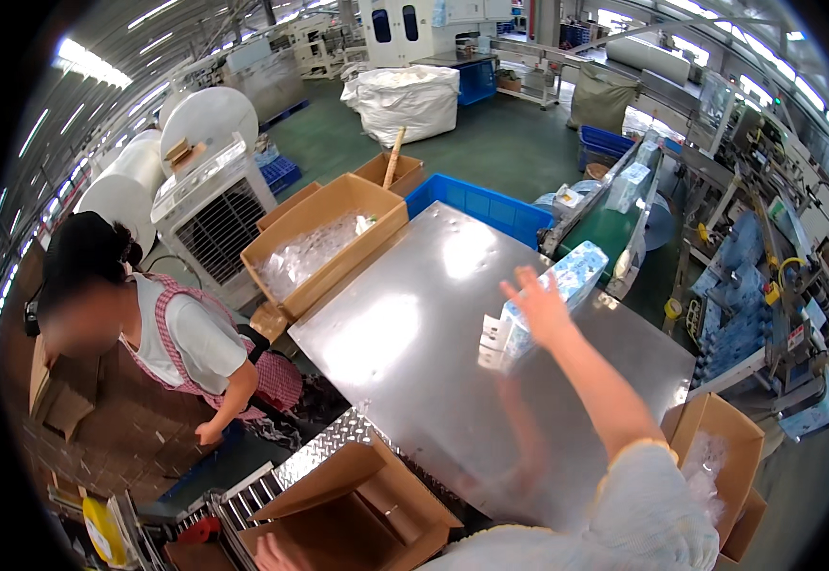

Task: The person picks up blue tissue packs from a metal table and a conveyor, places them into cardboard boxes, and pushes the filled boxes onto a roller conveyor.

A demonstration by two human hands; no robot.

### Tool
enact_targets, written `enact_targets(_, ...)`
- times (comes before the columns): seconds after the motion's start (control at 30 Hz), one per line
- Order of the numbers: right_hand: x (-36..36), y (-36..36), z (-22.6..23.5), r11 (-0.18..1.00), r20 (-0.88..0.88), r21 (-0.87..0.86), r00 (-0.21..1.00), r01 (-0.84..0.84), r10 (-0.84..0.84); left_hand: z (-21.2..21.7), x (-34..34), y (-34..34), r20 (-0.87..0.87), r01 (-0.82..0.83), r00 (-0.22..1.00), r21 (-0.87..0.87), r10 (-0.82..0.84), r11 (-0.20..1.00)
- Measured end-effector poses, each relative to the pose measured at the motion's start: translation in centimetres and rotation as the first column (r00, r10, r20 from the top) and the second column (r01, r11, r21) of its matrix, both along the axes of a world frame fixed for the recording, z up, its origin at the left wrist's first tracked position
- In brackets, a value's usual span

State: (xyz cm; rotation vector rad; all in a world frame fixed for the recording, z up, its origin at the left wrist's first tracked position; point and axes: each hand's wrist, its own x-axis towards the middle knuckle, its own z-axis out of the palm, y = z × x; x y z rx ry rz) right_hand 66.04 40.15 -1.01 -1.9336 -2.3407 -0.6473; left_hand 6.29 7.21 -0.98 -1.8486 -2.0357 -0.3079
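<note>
Fingers [530, 281] over blue-printed package [577, 273]

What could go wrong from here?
The right hand has its fingers spread at the blue-and-white pack, so the pack could slip on the shiny metal table. Another pack lies on the green conveyor; it might bump the first one if the belt runs. The open carton has flaps sticking up beside the left hand; they might snag.
</note>
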Motion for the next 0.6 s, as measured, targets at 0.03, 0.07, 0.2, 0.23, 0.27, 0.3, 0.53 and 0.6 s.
enact_targets(0.03, 4.5, 1.6, -1.3, 0.992, 0.161, 0.098, 0.982, 0.08, -0.095, -2.5, 0.8, 0.6, 0.11, 0.15, 0.983, -0.008, -0.149, 0.989)
enact_targets(0.07, 6.4, 2.5, -3.5, 0.99, 0.12, 0.005, 0.983, 0.141, -0.141, -3.5, 2.5, 1.7, 0.205, 0.24, 0.952, -0.045, -0.226, 0.97)
enact_targets(0.2, 3.9, 3.8, -4.6, 0.886, -0.069, -0.458, 0.991, 0.073, -0.118, -1.6, 11.0, 7.6, 0.414, 0.535, 0.79, -0.108, -0.451, 0.838)
enact_targets(0.23, 1.7, 2.9, -4.1, 0.886, -0.164, -0.462, 0.986, -0.043, -0.038, -2.1, 13.0, 9.2, 0.472, 0.581, 0.73, -0.046, -0.495, 0.813)
enact_targets(0.27, -1.7, 1.8, -1.9, 0.796, -0.284, -0.575, 0.959, -0.187, 0.02, -3.2, 13.3, 10.6, 0.378, 0.651, 0.724, -0.099, -0.577, 0.752)
enact_targets(0.3, -2.6, -0.3, -2.6, 0.808, -0.394, -0.516, 0.916, -0.285, 0.072, -2.2, 16.8, 13.3, 0.43, 0.687, 0.682, -0.097, -0.592, 0.72)
enact_targets(0.53, 0.2, -4.1, -1.5, 0.931, -0.64, -0.287, 0.768, -0.226, -0.011, -0.5, 31.4, 25.8, 0.288, 0.615, 0.787, -0.445, -0.546, 0.651)
enact_targets(0.6, 5.4, -3.6, -1.9, 0.957, -0.649, -0.289, 0.739, -0.022, -0.179, -2.5, 32.6, 28.1, 0.345, 0.608, 0.791, -0.542, -0.506, 0.58)
